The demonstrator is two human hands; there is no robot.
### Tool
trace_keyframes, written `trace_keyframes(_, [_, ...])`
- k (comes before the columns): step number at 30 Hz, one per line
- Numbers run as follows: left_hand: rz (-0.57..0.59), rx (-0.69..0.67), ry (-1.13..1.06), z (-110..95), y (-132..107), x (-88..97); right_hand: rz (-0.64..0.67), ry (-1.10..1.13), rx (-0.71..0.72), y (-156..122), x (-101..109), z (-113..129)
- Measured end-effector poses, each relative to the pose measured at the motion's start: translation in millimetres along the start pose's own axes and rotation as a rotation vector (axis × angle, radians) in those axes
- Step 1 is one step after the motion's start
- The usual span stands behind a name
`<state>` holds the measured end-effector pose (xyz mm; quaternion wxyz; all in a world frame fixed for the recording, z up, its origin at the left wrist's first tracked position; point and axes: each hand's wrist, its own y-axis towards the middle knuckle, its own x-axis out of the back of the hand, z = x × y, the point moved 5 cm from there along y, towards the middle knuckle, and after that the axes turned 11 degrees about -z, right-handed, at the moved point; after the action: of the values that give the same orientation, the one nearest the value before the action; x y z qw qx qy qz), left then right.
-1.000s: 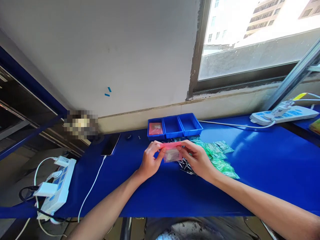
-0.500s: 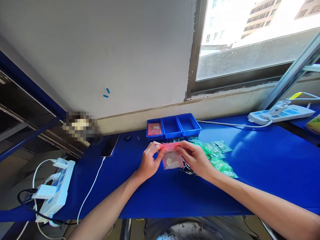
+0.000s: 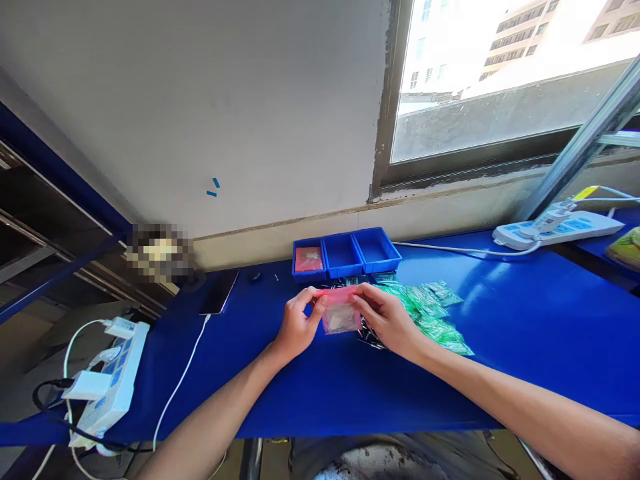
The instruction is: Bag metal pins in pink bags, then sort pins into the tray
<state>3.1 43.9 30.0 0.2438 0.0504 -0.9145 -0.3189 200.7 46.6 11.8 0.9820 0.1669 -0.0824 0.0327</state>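
A small pink-edged plastic bag hangs between my two hands, a pale content showing through its clear front. My left hand pinches its upper left corner between thumb and fingers. At the upper right corner, my right hand grips the bag the same way. Beneath and beside the right hand lie small dark metal pieces, partly covered by the hand. A heap of green-tinted clear bags spreads just to the right of that hand.
Behind my hands stands a blue three-part tray; its left compartment holds pink bags. A phone on a white cable lies at left. Power strips stand at the left and back right of the blue table.
The bag has tilted slightly and shifted a little left, its lower edge rising. Both hands keep their pinch at its top corners.
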Motion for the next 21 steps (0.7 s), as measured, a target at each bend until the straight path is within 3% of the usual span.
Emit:
trace_keyframes(9, [-0.006,0.046,0.007,3.4,-0.8,-0.2,0.008,-0.008,-0.002,-1.2,-2.0,-0.9])
trace_keyframes(17, [-0.07,-0.064,-0.007,2.4,-2.4,0.7,-0.042,0.153,-0.117,2.4,-1.1,1.0])
trace_keyframes(21, [-0.003,-0.158,-0.007,0.6,-1.2,-2.2,-0.067,0.183,-0.171,5.6,1.3,2.4])
